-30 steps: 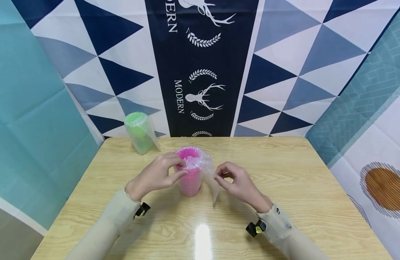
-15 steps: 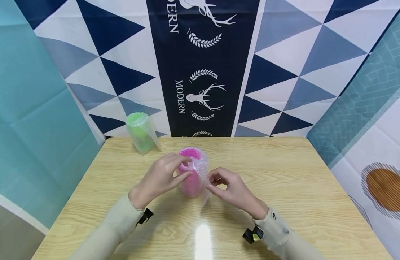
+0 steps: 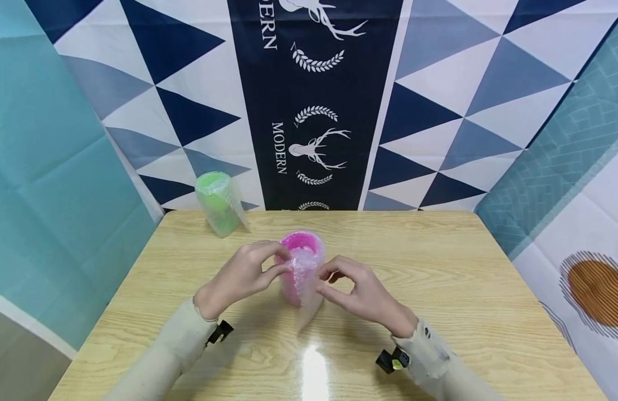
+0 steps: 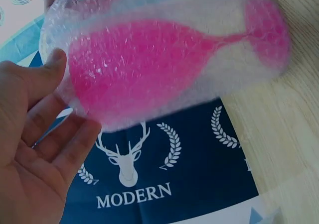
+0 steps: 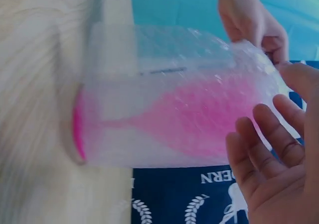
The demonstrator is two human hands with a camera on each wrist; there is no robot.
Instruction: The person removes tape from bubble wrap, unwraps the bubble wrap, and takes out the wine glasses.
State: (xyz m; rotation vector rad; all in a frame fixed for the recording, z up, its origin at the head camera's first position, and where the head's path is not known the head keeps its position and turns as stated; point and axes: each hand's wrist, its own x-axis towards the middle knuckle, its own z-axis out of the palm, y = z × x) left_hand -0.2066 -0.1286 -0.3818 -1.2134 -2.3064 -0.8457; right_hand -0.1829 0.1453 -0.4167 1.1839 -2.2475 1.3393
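A pink goblet (image 4: 134,67) stands upright on the table in the head view, with clear bubble wrap (image 5: 119,50) around it. Its bowl, stem and foot show through the wrap in both wrist views. My left hand (image 3: 243,270) pinches the wrap at the goblet's rim, thumb in front and fingers behind. On the other side, my right hand (image 3: 359,287) pinches the loose edge of the wrap between thumb and fingers. A flap of that wrap hangs down in front of the goblet.
A green goblet (image 3: 217,203) in bubble wrap stands at the table's back left corner. The wooden table (image 3: 414,250) ends at a patterned cloth backdrop (image 3: 439,111). A teal cloth (image 3: 63,167) hangs at the left.
My right hand has moved left toward the goblet, bringing the wrap's loose flap from the right side across its front. My left hand stays at the rim, shifting slightly.
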